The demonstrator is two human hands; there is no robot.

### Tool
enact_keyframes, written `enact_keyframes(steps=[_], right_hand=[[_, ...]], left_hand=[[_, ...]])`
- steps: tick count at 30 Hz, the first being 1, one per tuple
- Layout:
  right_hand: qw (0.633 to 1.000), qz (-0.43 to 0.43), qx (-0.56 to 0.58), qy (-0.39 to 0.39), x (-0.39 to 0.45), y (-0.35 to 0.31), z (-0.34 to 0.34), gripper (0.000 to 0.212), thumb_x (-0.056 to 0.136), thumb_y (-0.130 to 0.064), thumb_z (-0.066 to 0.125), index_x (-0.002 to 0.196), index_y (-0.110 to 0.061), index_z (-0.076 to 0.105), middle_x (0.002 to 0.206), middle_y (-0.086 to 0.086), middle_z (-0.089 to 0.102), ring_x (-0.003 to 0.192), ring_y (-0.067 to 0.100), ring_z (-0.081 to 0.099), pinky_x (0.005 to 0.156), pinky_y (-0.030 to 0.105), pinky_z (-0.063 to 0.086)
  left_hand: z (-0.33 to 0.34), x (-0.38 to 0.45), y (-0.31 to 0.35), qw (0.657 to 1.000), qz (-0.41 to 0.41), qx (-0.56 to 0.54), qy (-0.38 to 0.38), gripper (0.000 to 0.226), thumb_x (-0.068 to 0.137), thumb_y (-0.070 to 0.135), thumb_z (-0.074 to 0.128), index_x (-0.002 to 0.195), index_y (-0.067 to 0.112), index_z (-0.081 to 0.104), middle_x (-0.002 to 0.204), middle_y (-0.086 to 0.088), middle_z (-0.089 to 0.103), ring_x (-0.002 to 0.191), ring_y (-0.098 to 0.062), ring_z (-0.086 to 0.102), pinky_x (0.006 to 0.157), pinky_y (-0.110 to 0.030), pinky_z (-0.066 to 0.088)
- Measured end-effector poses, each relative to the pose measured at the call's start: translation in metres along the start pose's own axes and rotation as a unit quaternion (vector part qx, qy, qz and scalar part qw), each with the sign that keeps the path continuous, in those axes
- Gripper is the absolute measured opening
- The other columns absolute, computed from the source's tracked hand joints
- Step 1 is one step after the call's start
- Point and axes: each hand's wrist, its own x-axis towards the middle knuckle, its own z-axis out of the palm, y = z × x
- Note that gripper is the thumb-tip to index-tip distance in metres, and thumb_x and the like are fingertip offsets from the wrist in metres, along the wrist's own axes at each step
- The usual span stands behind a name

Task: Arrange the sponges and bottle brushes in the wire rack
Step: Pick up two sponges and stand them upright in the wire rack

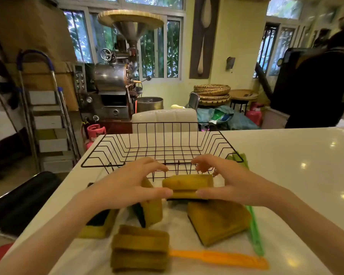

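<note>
White table [286,155], broad and glossy, carrying everything. On it, toward the far edge, black wire rack [161,147], open-topped and with nothing inside yet. Just in front of the rack's near wall, a scatter of yellow sponges, some with a dark scouring side: a big one lying tilted at right [216,221], a stack of them nearest the camera [141,247], one standing on edge at centre-left [151,209], one half hidden under the left forearm [99,225]. Two bottle brushes alongside: orange brush [216,257] lying flat beside the near stack, green brush [254,231] running along the right side toward the rack corner.

Left hand [131,185] and right hand [226,181] meeting over a pair of stacked sponges [187,185], thumbs closing in on the front edge, fingers curled over the back near the rack wire. Looks like a two-handed pinch on that pair, though whether already lifted off the table or only just grasped cannot be told.

Step in hand, by the look of it: first sponges picked up, nothing loaded so far. Next move likely calling for a lift clear of the rack's near rim, then a set-down on the wire floor, tidy against one side to leave room for the rest and the long brushes.
</note>
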Motion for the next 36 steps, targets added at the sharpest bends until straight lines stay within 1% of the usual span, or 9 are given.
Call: enact_keyframes(steps=[3, 7, 15, 21, 23, 26, 29, 33, 36], right_hand=[[0.999, -0.002, -0.043, 0.007, -0.001, 0.003, 0.008, 0.065, 0.071, -0.059, 0.059, 0.127, -0.040, 0.033, 0.125, -0.020, 0.044, 0.111, -0.005, 0.041, 0.092, 0.017, 0.037], [0.997, -0.027, -0.077, 0.017, -0.001, 0.007, 0.018, 0.057, 0.071, -0.059, 0.057, 0.121, -0.039, 0.037, 0.114, -0.020, 0.043, 0.105, -0.003, 0.040, 0.088, 0.017, 0.036], [0.994, -0.038, -0.090, 0.051, 0.001, 0.010, 0.023, 0.049, 0.074, -0.054, 0.056, 0.118, -0.037, 0.041, 0.110, -0.022, 0.045, 0.099, -0.006, 0.039, 0.080, 0.008, 0.034], [0.990, -0.047, -0.086, 0.103, -0.001, 0.010, 0.026, 0.050, 0.072, -0.051, 0.056, 0.118, -0.033, 0.047, 0.108, -0.020, 0.050, 0.098, 0.000, 0.048, 0.084, 0.020, 0.043], [0.988, -0.047, -0.071, 0.127, -0.003, 0.010, 0.027, 0.050, 0.072, -0.048, 0.057, 0.118, -0.031, 0.048, 0.107, -0.019, 0.053, 0.096, 0.001, 0.050, 0.082, 0.018, 0.043], [0.986, -0.037, 0.003, 0.161, -0.005, 0.010, 0.026, 0.041, 0.075, -0.042, 0.061, 0.114, -0.038, 0.047, 0.100, -0.023, 0.055, 0.091, -0.002, 0.053, 0.076, 0.009, 0.042], [0.971, -0.019, 0.135, 0.198, -0.005, 0.011, 0.024, 0.033, 0.078, -0.027, 0.065, 0.105, -0.039, 0.051, 0.102, -0.014, 0.060, 0.096, 0.000, 0.056, 0.076, 0.014, 0.050], [0.935, 0.002, 0.277, 0.219, -0.006, 0.009, 0.018, 0.027, 0.075, -0.029, 0.061, 0.101, -0.029, 0.058, 0.096, -0.006, 0.066, 0.090, 0.010, 0.064, 0.068, 0.024, 0.056], [0.910, 0.015, 0.362, 0.202, -0.006, 0.009, 0.015, 0.022, 0.073, -0.028, 0.057, 0.095, -0.028, 0.061, 0.085, -0.008, 0.071, 0.086, 0.012, 0.067, 0.061, 0.025, 0.057]], left_hand=[[0.003, -0.001, -0.003, 0.999, 0.001, 0.043, -0.003, 0.076, 0.055, 0.080, 0.041, 0.123, 0.044, 0.040, 0.129, 0.022, 0.038, 0.114, 0.001, 0.035, 0.092, -0.022, 0.033], [0.007, -0.001, -0.010, 0.998, 0.006, 0.058, -0.001, 0.078, 0.053, 0.081, 0.046, 0.122, 0.046, 0.040, 0.128, 0.023, 0.037, 0.110, 0.003, 0.034, 0.089, -0.019, 0.031], [0.006, -0.005, -0.028, 0.996, -0.011, 0.080, -0.025, 0.073, 0.055, 0.072, 0.059, 0.121, 0.049, 0.036, 0.134, 0.021, 0.033, 0.112, 0.003, 0.028, 0.093, -0.021, 0.030], [0.004, -0.008, -0.034, 0.997, -0.027, 0.068, -0.035, 0.077, 0.055, 0.072, 0.059, 0.124, 0.046, 0.037, 0.136, 0.022, 0.031, 0.115, 0.001, 0.027, 0.096, -0.023, 0.027], [0.005, -0.008, -0.036, 0.996, -0.025, 0.077, -0.038, 0.080, 0.055, 0.072, 0.059, 0.126, 0.046, 0.034, 0.139, 0.023, 0.028, 0.122, -0.001, 0.026, 0.101, -0.027, 0.026], [0.003, -0.010, -0.040, 0.994, -0.018, 0.084, -0.067, 0.087, 0.054, 0.068, 0.064, 0.129, 0.052, 0.023, 0.136, 0.033, 0.019, 0.124, 0.004, 0.016, 0.104, -0.026, 0.016], [-0.002, -0.011, -0.043, 0.991, -0.007, 0.085, -0.103, 0.086, 0.056, 0.058, 0.071, 0.120, 0.064, 0.013, 0.126, 0.042, 0.009, 0.121, 0.010, 0.010, 0.102, -0.025, 0.010], [-0.003, -0.009, -0.043, 0.995, 0.016, 0.094, -0.032, 0.066, 0.065, 0.038, 0.072, 0.112, 0.062, 0.031, 0.123, 0.036, 0.030, 0.118, 0.006, 0.026, 0.103, -0.029, 0.020], [-0.008, -0.010, -0.039, 0.999, 0.030, 0.037, 0.025, 0.047, 0.061, 0.052, 0.070, 0.099, 0.060, 0.043, 0.103, 0.038, 0.048, 0.099, 0.013, 0.044, 0.086, -0.013, 0.033]])
